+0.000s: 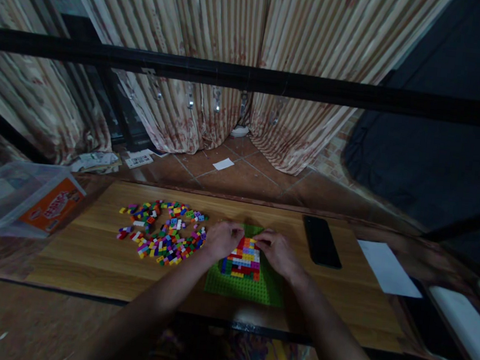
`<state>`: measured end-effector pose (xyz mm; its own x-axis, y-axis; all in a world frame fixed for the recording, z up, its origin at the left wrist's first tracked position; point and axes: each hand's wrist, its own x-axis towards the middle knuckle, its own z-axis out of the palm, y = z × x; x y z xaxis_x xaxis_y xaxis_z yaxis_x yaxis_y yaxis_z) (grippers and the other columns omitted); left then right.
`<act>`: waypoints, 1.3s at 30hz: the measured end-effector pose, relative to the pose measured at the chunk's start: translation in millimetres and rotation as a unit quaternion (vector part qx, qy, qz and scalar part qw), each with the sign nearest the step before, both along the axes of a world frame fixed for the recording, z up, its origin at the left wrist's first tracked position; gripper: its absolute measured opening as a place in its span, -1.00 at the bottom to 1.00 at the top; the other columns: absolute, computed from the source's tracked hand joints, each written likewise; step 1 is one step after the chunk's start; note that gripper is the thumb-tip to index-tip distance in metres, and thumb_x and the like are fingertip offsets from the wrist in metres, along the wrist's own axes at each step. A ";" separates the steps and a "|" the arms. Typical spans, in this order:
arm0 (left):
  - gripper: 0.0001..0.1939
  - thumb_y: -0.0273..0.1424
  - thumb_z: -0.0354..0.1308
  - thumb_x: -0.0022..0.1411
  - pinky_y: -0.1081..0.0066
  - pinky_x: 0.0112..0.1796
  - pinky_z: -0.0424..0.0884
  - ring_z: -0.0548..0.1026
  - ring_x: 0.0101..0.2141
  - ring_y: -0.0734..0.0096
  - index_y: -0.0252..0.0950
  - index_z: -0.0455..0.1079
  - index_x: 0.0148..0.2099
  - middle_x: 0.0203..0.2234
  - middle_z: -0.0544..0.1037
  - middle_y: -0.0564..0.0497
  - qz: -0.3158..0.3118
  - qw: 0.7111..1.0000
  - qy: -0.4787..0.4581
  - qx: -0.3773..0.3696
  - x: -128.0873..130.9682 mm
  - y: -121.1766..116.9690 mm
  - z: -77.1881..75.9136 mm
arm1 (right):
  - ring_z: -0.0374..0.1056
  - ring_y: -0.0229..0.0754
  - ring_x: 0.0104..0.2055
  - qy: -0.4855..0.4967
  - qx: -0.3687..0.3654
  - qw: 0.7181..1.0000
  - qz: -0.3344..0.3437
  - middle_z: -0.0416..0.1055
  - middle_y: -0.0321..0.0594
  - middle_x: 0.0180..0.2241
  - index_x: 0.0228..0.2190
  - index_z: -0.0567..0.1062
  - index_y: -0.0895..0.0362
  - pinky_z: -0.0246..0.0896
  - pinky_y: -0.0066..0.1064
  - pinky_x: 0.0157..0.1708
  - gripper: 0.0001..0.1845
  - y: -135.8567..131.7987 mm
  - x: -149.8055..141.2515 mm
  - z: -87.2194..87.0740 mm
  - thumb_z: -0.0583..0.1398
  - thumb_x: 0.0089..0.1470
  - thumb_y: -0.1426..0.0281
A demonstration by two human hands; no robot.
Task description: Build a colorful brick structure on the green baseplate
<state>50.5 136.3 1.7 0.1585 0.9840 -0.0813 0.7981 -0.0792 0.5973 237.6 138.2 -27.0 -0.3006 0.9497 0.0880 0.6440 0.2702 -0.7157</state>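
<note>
We've both hands over the green board (pixel 241 291), which lies on the wooden table (pixel 87 267) close to us. Built bricks (pixel 241 262) sit pressed on the board in tight rows: red, white, yellow, blue, orange etc.

Our L hand (pixel 223 239) is at the board's 10 o'clock, fingers curled in, thumb close to them, at the bricks' far corner. Our R hand (pixel 274 250) is at 2 o'clock, half-closed, fingertips bent down at the other far corner. Can't tell if either has hold of a brick; the tips are too small & dim.

Taking the board as ctr: loose bricks (pixel 165 247) spread btwn 9 & 10 o'clock, mixed colours; clear plastic box (pixel 5 194) w/ orange label farther out at 9. Phone (pixel 322 242), dark, lies at approx 2, beyond our R hand; white paper (pixel 386 268) at 3. Striped curtains (pixel 221 25) hang at 12.
</note>
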 end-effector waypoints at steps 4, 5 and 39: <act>-0.75 -0.23 0.07 0.16 0.42 -0.20 0.37 0.53 -0.20 0.29 -0.12 0.57 -0.25 -0.26 0.62 0.05 -0.037 0.998 0.038 -0.014 12.8 13.2 1.9 | 0.40 -0.21 -0.30 -0.007 -0.012 1.000 0.016 0.49 -0.22 -0.36 -0.38 0.60 0.09 0.23 -0.37 -0.22 -0.80 1.6 0.3 4.8 0.16 0.04 0.51; -0.75 -0.22 0.09 0.15 0.41 -0.21 0.37 0.53 -0.21 0.28 -0.11 0.57 -0.26 -0.27 0.62 0.04 -0.044 0.998 0.046 -0.018 14.5 14.2 1.8 | 0.40 -0.21 -0.30 -0.009 -0.012 1.000 0.018 0.49 -0.22 -0.36 -0.38 0.60 0.09 0.23 -0.38 -0.22 -0.80 1.5 0.2 5.9 0.17 0.04 0.51; -0.56 -0.11 -0.02 0.24 0.38 -0.17 0.41 0.48 -0.29 0.36 -0.39 0.48 -0.22 -0.32 0.52 -0.15 0.221 0.592 -0.735 -0.247 17.3 -54.0 9.0 | 0.43 -0.16 -0.23 0.206 0.009 0.973 -0.107 0.51 -0.17 -0.24 -0.24 0.54 0.06 0.32 -0.33 -0.19 -0.78 -82.2 -36.6 27.9 0.19 0.06 0.27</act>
